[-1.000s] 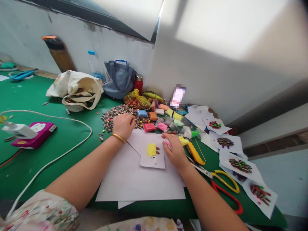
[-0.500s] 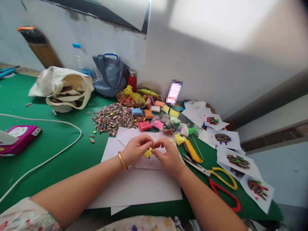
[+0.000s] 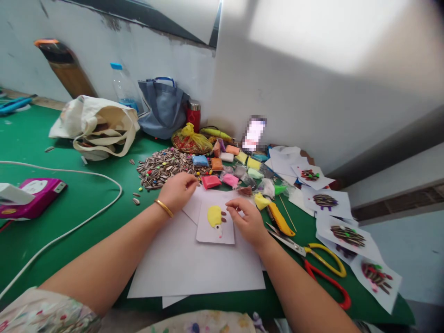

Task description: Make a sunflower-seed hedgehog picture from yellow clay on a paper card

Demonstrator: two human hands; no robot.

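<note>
A small white card [image 3: 204,235] lies on larger white paper sheets [image 3: 194,273]. On the card sits a flat yellow clay animal shape [image 3: 214,215] with a pale snout, a dark eye, a pink nose and two brown pieces at its right side. My right hand [image 3: 248,222] is just right of the shape, thumb and forefinger pinched together; anything between the tips is too small to name. Near the front of a pile of striped sunflower seeds [image 3: 163,169] is my left hand [image 3: 178,192], its fingers drawn together and what they hold hidden.
Clay packets, including a red one [image 3: 211,181], lie behind the card. To the right are scissors [image 3: 300,249], a yellow cutter [image 3: 280,219] and several seed-decorated cards [image 3: 350,236]. Bags, a bottle [image 3: 125,90] and a phone [image 3: 254,133] stand behind; a white cable [image 3: 86,173] crosses the left.
My left hand has moved up and left from the card toward the seed pile. My right hand has drawn slightly right, uncovering the yellow clay shape and its brown pieces. The view has shifted slightly.
</note>
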